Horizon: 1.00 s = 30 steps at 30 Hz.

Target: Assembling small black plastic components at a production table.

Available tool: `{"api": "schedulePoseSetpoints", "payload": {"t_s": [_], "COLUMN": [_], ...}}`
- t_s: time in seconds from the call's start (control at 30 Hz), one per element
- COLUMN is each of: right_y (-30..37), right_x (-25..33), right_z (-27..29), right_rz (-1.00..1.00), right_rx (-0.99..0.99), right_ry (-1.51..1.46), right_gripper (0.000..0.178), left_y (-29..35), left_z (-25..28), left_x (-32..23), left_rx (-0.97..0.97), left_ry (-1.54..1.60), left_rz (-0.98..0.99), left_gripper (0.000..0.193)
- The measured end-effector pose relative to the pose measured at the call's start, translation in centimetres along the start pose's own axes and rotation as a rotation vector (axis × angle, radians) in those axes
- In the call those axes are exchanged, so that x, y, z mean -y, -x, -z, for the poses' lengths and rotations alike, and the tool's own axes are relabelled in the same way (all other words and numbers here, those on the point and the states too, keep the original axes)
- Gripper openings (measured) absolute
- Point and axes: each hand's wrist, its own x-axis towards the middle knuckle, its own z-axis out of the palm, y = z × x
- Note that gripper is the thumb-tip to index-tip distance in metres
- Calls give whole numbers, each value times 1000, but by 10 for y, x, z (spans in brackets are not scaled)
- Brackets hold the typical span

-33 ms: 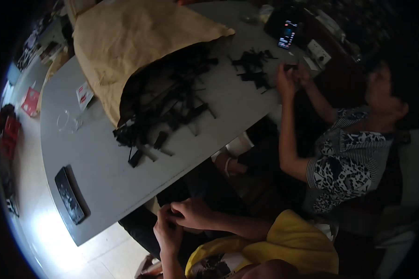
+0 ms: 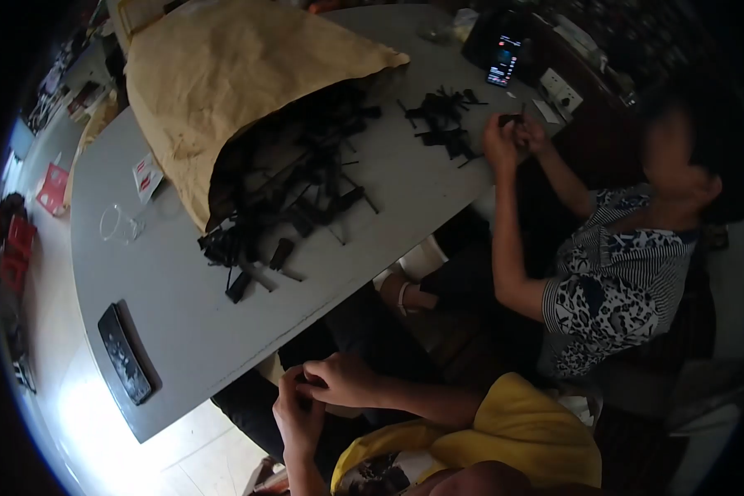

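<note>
Hands: left hand (image 2: 299, 420) and right hand (image 2: 339, 379) meet just below the near edge of the grey worktop (image 2: 182, 314), fingers curled shut on a small dark piece (image 2: 306, 385); its shape is too small to tell. Heap of black strips (image 2: 293, 207) spills from a tan paper sack (image 2: 240, 74) on the worktop, well apart from the hands. Second, smaller pile (image 2: 446, 124) lies before a co-worker's hands (image 2: 512, 136). Dark remote-like slab (image 2: 125, 353) at the worktop's left end; clear cup (image 2: 117, 225) nearby.

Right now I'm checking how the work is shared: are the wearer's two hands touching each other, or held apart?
Touching. The head view shows the left hand and right hand pressed together below the table edge, fingers meeting with no gap.
</note>
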Motion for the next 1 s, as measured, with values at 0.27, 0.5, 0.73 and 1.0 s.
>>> {"api": "schedulePoseSetpoints", "payload": {"t_s": [0.27,0.5,0.73,1.0], "right_y": [5,7,8,13], "right_x": [-20,-10,11,15], "right_z": [8,7,17,10], "right_rz": [-159,-154,285,366], "right_rx": [-137,107,-109,-240], "right_ry": [-608,-1066,-406,-189], "right_gripper": [18,19,11,14], "left_y": [7,17,16,20], "left_z": [17,11,6,-1], "left_x": [-8,4,6,10], "left_rx": [-151,90,54,9], "left_ry": [498,890,980,956], "left_rz": [96,133,260,311], "left_gripper": [43,29,33,22]}}
